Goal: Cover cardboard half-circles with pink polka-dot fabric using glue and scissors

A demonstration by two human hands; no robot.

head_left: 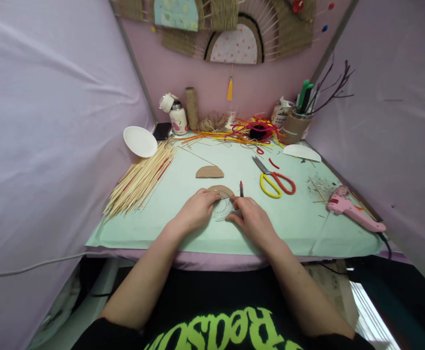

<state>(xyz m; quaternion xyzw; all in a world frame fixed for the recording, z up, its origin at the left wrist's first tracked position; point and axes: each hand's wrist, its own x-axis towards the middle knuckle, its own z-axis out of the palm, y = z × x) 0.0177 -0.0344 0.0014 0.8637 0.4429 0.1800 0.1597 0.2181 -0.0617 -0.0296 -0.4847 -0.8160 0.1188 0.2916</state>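
Past the counter's (212, 243) front edge and a strip of green cloth, left hand (199, 210) and right hand (253, 217) touch the clear protractor (222, 210) by half-round cardboard (222, 188), grips unclear, sticks (139, 181) hemming left, scissors (268, 172) right, tangled cords (243, 127) behind!

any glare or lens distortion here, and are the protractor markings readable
Head view: a bright patch glares at lower right; head view: the forearms look stretched toward the bottom corners; head view: markings on the protractor are too small to read.
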